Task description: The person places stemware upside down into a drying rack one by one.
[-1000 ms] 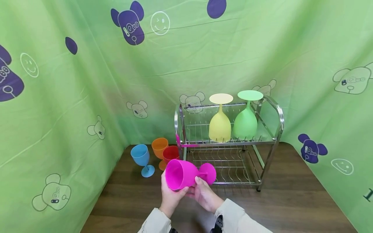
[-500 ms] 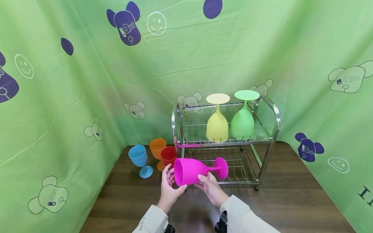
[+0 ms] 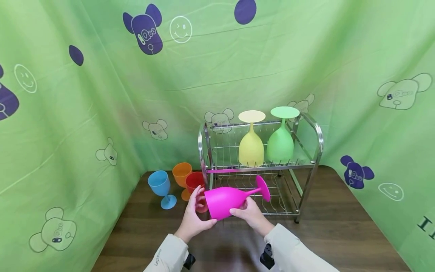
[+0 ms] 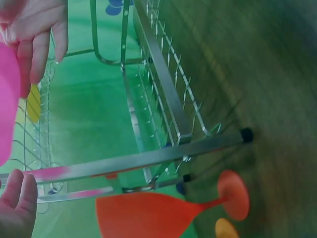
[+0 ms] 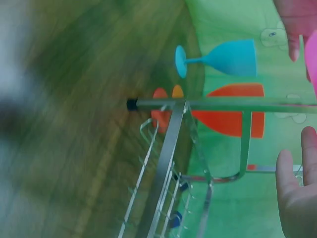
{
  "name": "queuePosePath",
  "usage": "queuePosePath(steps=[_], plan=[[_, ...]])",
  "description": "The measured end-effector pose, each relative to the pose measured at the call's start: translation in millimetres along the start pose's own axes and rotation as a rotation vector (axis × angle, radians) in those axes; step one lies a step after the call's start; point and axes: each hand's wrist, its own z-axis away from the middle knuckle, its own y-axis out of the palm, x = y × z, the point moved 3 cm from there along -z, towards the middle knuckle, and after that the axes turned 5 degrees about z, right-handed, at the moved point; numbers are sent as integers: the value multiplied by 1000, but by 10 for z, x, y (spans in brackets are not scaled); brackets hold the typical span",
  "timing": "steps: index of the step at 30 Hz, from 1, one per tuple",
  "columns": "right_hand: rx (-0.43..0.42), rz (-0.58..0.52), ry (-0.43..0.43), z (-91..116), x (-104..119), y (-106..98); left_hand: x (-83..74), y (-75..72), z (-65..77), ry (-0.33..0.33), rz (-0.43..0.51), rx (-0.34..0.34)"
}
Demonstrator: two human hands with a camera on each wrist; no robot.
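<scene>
In the head view a magenta goblet (image 3: 224,201) is held tilted in the air, its mouth to the left and its foot raised to the right. My right hand (image 3: 253,217) grips the bowl near the stem, thumb in front and fingers behind it. Beside the mouth, my left hand (image 3: 193,217) has its fingers spread, with the thumb at the rim's lower edge. Whether its fingertips touch the rim is hard to tell. Only part of the magenta bowl (image 4: 7,104) shows in the left wrist view.
A two-tier metal dish rack (image 3: 261,169) stands behind the hands. On its upper tier, a yellow goblet (image 3: 251,149) and a green goblet (image 3: 280,145) sit upside down. Left of it, blue (image 3: 159,184), orange (image 3: 181,173) and red goblets (image 3: 194,181) stand upright on the wooden table (image 3: 323,234).
The magenta goblet has turned: its foot swung up and right, and its mouth now faces away from view. My left fingers have spread at the rim, while the right hand still holds the bowl.
</scene>
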Motion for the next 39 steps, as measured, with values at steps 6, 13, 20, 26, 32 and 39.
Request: queuePosePath(steps=[6, 13, 20, 26, 32, 39], plan=[[46, 102, -53, -4, 20, -67, -66, -10, -19, 32, -121, 85], [66, 197, -106, -7, 55, -129, -105, 11, -41, 9, -159, 146], [78, 265, -134, -2, 132, -164, -103, 60, -69, 0, -159, 194], [70, 276, -124, 14, 186, -176, -105, 85, -71, 7, -147, 203], [72, 283, -120, 20, 199, -174, -85, 91, -55, 8, -143, 190], [-4, 260, -108, 37, 246, -117, -30, 109, -31, -41, -229, 172]])
